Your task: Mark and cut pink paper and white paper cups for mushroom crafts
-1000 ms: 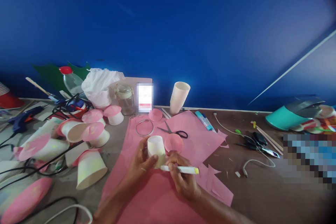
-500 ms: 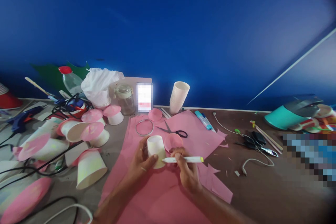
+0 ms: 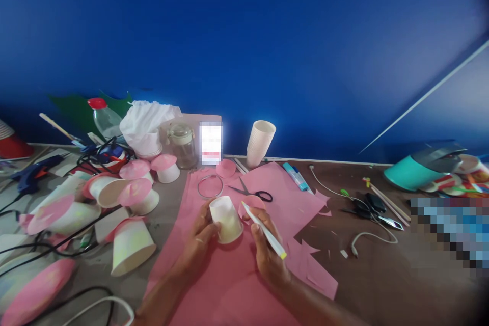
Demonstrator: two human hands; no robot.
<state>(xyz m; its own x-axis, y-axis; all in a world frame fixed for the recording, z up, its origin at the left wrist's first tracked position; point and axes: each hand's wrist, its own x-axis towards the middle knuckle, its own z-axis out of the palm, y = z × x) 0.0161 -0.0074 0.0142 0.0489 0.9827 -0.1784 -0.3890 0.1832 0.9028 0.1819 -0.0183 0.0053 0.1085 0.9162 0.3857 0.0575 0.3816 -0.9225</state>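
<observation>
A white paper cup [image 3: 226, 220], base up and slightly tilted, is held at its left side by my left hand [image 3: 203, 229], thumb across the front. Pale yellow colouring shows on its lower part. My right hand [image 3: 267, 249] grips a white marker [image 3: 268, 233] with a yellow end; its tip points up and left, apart from the cup. Just behind the right fingers lies a pink paper disc [image 3: 252, 204]. Scissors [image 3: 252, 192] and a metal ring [image 3: 210, 186] rest on the pink paper [image 3: 225, 285] beneath both hands.
Finished-looking cups with pink discs, such as this one [image 3: 133, 247], crowd the left, among black cables and a glue gun [image 3: 32, 173]. Behind stand a glass jar [image 3: 182, 147], a phone [image 3: 211, 142] and stacked paper cups [image 3: 260, 142]. A white cable [image 3: 367, 234] and teal container [image 3: 407, 170] sit right.
The marker has swung from nearly level at the cup's lower edge to a steep slant, its tip now away from the cup. The cup has tilted a little to the left.
</observation>
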